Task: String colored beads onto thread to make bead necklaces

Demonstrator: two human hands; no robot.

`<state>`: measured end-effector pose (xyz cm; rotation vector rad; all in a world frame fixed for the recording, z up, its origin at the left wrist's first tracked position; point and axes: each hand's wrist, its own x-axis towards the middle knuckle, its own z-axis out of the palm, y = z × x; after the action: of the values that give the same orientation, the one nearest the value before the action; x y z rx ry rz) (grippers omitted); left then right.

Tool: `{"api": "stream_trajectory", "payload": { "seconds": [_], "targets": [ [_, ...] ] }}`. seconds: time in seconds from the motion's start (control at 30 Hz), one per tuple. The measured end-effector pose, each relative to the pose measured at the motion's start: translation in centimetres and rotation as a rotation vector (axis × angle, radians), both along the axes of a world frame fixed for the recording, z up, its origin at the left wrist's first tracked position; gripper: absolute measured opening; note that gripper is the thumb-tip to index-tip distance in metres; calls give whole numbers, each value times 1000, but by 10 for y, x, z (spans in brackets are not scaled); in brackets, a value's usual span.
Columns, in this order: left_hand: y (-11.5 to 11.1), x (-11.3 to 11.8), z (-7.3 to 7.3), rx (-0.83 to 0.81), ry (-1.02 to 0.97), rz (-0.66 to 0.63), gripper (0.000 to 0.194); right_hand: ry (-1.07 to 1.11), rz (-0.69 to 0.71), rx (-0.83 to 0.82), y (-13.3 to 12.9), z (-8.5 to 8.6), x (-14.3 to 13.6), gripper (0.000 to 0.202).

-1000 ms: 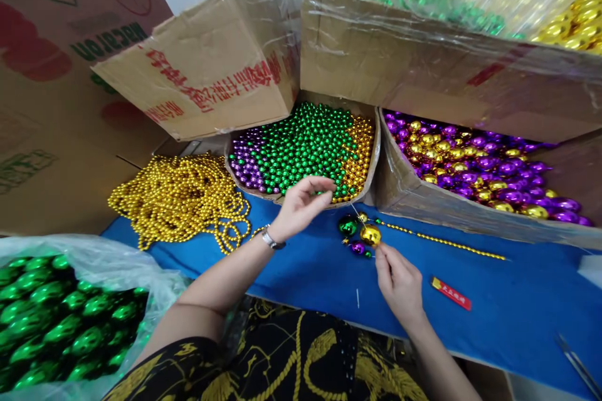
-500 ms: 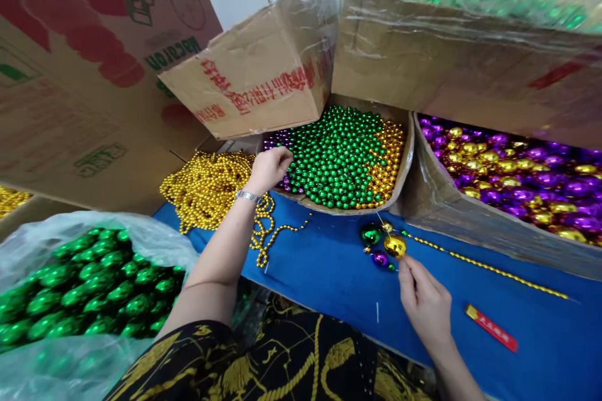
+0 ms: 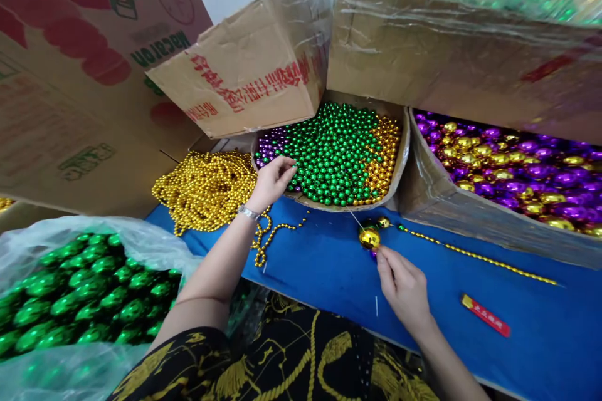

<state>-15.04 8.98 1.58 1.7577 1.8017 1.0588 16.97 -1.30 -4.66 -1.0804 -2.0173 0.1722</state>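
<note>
Right hand (image 3: pixel 402 282): thumb and fingers clamped on gold ball (image 3: pixel 369 237).
Gold ball: at right fingertips, ahead and left of palm, above blue table (image 3: pixel 329 269).
Left hand (image 3: pixel 271 183): by small green beads (image 3: pixel 333 150), well apart from ball; fingers curled, can't tell if they pinch anything.
Gold strand (image 3: pixel 451 246): on table, right of ball.

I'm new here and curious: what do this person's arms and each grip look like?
Left grip and right grip are ungloved human hands. A silver-coloured band circles the left wrist; the right wrist is bare. The left sleeve is black with gold patterning; no right sleeve is discernible.
</note>
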Motion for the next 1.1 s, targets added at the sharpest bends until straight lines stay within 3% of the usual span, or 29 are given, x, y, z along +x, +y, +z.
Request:
{"api": "stream_trajectory", "payload": {
  "seconds": [0.1, 0.17, 0.23, 0.37, 0.73, 1.1],
  "targets": [
    [-11, 30, 2, -96, -784, -152, 24, 1, 35, -14, 2, 5, -9, 16],
    [-20, 51, 3, -205, -1071, -241, 26, -9, 35, -3, 3, 9, -12, 15],
    [-27, 66, 4, -272, -1204, -279, 27, -21, 22, 13, 4, 11, -14, 15],
    [-33, 80, 1, -306, -1302, -270, 26, -35, -4, 34, 2, 12, -12, 16],
    [-38, 89, 1, -314, -1371, -235, 32, -44, -5, 39, -1, 16, -12, 16],
    [-45, 88, 2, -301, -1256, -249, 31, -74, -20, 13, -5, 12, -9, 21]
  ]
}}
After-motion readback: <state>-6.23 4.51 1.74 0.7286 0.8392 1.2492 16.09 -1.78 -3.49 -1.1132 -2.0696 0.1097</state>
